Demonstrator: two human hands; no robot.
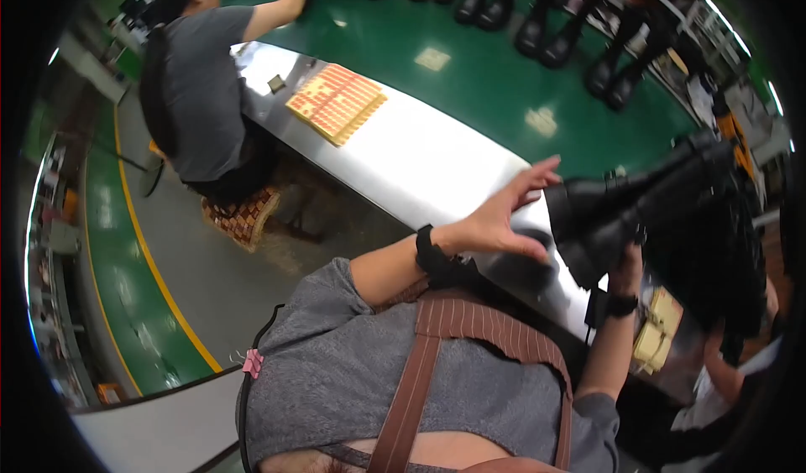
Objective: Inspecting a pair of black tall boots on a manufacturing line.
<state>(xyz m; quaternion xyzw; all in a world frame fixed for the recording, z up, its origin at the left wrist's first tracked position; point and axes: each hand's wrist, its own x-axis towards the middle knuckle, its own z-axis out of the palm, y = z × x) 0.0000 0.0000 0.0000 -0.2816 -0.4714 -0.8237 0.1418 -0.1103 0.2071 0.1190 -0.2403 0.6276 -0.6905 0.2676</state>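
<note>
A black leather boot [592, 250] is held up over the metal table, its foot end pointing left and its shaft running off to the upper right. My right hand [625, 273] grips it from below, most of the fingers hidden behind the leather. Just left of the boot is my left hand [508, 217], fingers spread and thumb apart, with nothing in it. Dark leather above the boot could be a second boot; the overlap makes this hard to tell.
A shiny metal table [403, 167] bears a stack of yellow and red patterned sheets [336, 99]. A green conveyor belt [403, 45] carries several black boots [537, 41]. At left a co-worker [206, 87] sits on a cushioned stool [243, 217]. Yellowish bundles [657, 330] lie near my right forearm.
</note>
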